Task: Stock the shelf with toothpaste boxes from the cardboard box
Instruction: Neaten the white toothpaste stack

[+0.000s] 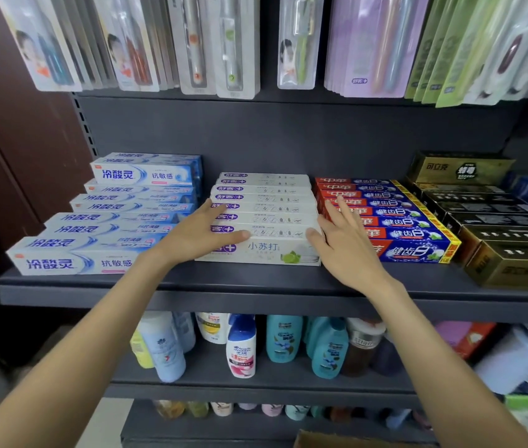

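Observation:
A row of white toothpaste boxes [266,218] with purple logos lies stacked front to back in the middle of the dark shelf [191,286]. My left hand [201,234] lies flat on the left end of the front white boxes, fingers spread and thumb on top. My right hand [343,234] presses against their right end, fingers spread over the neighbouring red and blue toothpaste boxes [392,218]. Neither hand grips anything. A corner of the cardboard box [337,440] shows at the bottom edge.
Blue and white toothpaste boxes [117,215] fill the shelf's left part, black and gold boxes [495,227] the right. Toothbrush packs [191,43] hang above. Shampoo bottles [243,347] stand on the shelf below. A dark red wall [13,140] bounds the left side.

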`<act>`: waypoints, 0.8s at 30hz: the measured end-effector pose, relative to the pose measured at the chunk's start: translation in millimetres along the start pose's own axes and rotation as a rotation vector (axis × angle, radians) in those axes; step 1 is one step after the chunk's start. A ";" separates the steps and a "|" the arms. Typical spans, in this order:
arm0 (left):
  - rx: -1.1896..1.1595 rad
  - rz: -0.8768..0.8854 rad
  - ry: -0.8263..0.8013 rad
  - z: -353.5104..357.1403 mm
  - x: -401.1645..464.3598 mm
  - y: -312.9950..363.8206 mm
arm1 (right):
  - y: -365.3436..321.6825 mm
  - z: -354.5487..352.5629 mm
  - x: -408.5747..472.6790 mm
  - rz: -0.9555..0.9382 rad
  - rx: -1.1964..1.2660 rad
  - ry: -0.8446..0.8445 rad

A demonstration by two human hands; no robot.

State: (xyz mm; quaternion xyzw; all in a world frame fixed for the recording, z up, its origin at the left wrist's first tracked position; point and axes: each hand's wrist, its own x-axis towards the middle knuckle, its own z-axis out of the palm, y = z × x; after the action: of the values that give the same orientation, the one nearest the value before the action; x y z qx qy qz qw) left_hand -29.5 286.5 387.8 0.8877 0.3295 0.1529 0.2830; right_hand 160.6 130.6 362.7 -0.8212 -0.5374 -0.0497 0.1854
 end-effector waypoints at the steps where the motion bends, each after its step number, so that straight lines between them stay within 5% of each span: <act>1: 0.001 0.003 -0.001 0.0 -0.7 0.0 | -0.3 0.7 0.8 0.011 -0.026 -0.013; 10: 0.174 0.035 0.021 4.8 -1.5 -2.5 | 1.6 -2.7 12.0 -0.119 -0.302 -0.114; 24: 0.250 0.072 0.094 13.3 3.5 -7.1 | 5.7 0.9 18.9 -0.104 -0.331 -0.152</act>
State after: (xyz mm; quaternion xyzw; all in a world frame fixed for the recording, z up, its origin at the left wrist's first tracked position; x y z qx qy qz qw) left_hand -24.4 287.9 373.3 0.9190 0.3270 0.1623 0.1485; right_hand 173.5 145.2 365.7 -0.8129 -0.5762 -0.0848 0.0041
